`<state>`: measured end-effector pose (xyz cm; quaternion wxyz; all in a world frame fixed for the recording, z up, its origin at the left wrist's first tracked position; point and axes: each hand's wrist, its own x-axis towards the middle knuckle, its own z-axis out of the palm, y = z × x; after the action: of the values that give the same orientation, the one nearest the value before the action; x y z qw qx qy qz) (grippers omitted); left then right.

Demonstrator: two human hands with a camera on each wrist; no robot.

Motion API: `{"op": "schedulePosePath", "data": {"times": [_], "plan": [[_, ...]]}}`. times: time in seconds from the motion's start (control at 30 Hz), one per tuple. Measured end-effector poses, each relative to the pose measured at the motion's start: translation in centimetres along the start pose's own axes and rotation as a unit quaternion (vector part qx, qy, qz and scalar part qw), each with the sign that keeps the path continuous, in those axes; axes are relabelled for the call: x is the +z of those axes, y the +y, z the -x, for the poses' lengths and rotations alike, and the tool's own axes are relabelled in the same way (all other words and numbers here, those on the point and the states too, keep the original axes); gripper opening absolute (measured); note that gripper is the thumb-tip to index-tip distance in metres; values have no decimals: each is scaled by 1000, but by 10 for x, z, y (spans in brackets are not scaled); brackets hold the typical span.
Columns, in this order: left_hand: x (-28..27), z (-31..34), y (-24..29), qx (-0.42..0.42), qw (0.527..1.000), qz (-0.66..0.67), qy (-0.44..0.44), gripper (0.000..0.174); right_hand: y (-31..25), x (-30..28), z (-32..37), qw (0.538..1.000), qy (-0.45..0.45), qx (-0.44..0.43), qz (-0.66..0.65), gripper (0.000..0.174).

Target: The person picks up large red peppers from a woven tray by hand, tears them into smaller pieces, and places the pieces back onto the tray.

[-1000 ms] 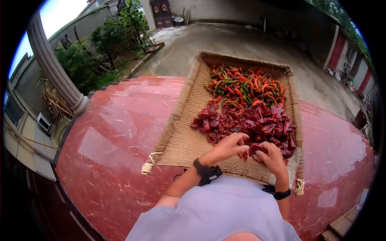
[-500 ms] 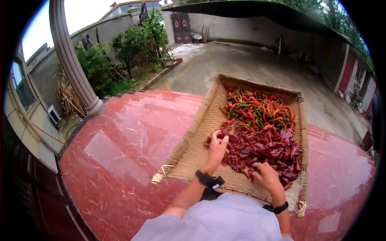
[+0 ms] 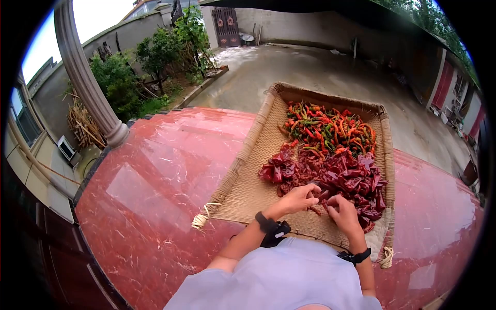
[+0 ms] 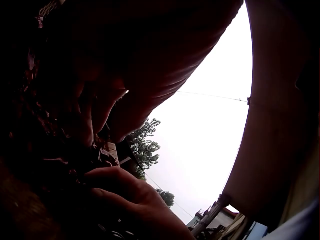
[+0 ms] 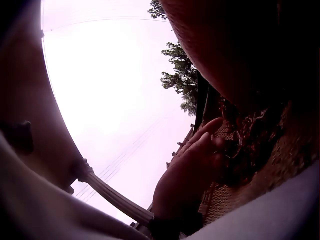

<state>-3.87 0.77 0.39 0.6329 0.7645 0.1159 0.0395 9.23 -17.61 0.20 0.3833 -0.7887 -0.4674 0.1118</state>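
Observation:
Dark red dried chili peppers (image 3: 351, 178) lie heaped in the near half of a shallow woven basket (image 3: 243, 194). A small group of larger dark red pods (image 3: 279, 164) sits at the heap's left side. My left hand (image 3: 297, 200) is at the near edge of the heap, its fingers bent and pointing right. Just to its right, my right hand (image 3: 345, 217) is over the same edge, thumb and fingers bent toward the left hand. Both wrist views are dark, and I cannot tell whether either hand pinches a pepper.
Red, orange and green chilies (image 3: 330, 126) fill the far part of the basket. The basket rests above a glossy red stone floor (image 3: 155, 206). A fluted column (image 3: 90, 77) rises at the left. Beyond lies a wet concrete yard (image 3: 289, 64).
My left hand first moved left to the small group of pods, then came back right beside my right hand. The dark pepper held between the hands earlier no longer shows there.

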Motion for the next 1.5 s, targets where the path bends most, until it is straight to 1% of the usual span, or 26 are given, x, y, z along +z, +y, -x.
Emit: {"op": "schedulePosePath", "data": {"times": [0.07,0.1,0.13,0.17,0.2,0.27,0.3,0.37,0.4,0.43,0.47,0.5,0.53,0.57,0.63,0.73,0.83,0.93,1.0,1.07,1.17,1.27,1.3,1.37,1.4,1.5], "plan": [[10,-4,-4,8,1000,-28,-5,45,5,-2,-5,992,18,28,-119,15],[14,2,9,19,999,-39,14,44,3,-4,-6,991,29,-8,-133,16],[18,3,12,25,1000,-7,15,39,8,-2,-8,985,14,-13,-173,16],[20,2,14,32,999,22,16,35,-2,-5,-8,979,-11,16,-201,14],[21,0,12,26,999,30,15,29,-6,-7,-6,973,-46,31,-223,10],[20,0,12,31,999,30,16,16,-9,-4,-4,964,-57,14,-260,9],[18,-2,7,31,999,18,19,15,-9,-4,-3,954,-66,15,-291,9],[12,-5,-4,28,999,6,33,14,-4,-6,-1,970,-23,17,-241,10],[9,-3,0,23,997,-3,72,14,0,-7,-1,976,-4,15,-215,11],[4,-2,6,17,993,-13,112,14,5,-9,-2,986,64,-30,-153,11],[-2,-8,-9,18,987,21,157,15,7,-13,-2,985,121,-43,-113,11],[-7,-4,0,11,979,31,203,15,7,-18,-3,980,178,-57,-72,11],[-11,-1,7,0,966,62,250,16,11,-22,-5,978,202,-34,-45,13],[-20,-6,-7,40,954,96,281,30,11,-28,-7,963,252,-80,57,17],[-23,-2,-4,45,922,140,358,49,12,-36,-12,951,256,-91,146,23],[-21,1,1,28,936,105,335,60,15,-35,-19,927,240,-126,260,28],[-15,-1,2,2,967,75,245,54,26,-34,-25,931,212,-131,267,30],[-6,-1,5,5,981,76,180,42,30,-41,-26,938,199,-113,258,29],[-1,0,6,19,987,70,145,34,31,-42,-27,933,250,-136,220,24],[2,-2,2,28,992,61,105,34,25,-43,-27,921,310,-169,164,19],[13,-1,12,13,995,88,48,43,-11,-39,-18,925,312,-198,88,21],[25,-1,15,28,990,138,10,52,-24,-17,-12,945,194,-258,49,25],[29,-1,14,35,985,165,15,49,-26,-11,-10,950,142,-276,37,26],[21,0,13,62,986,153,24,38,-21,-5,-9,966,102,-236,-28,29],[18,-2,10,55,988,136,54,37,-20,-7,-9,971,103,-210,-49,29],[2,-3,0,35,981,113,157,33,-12,-22,-14,954,213,-180,108,28]]}}
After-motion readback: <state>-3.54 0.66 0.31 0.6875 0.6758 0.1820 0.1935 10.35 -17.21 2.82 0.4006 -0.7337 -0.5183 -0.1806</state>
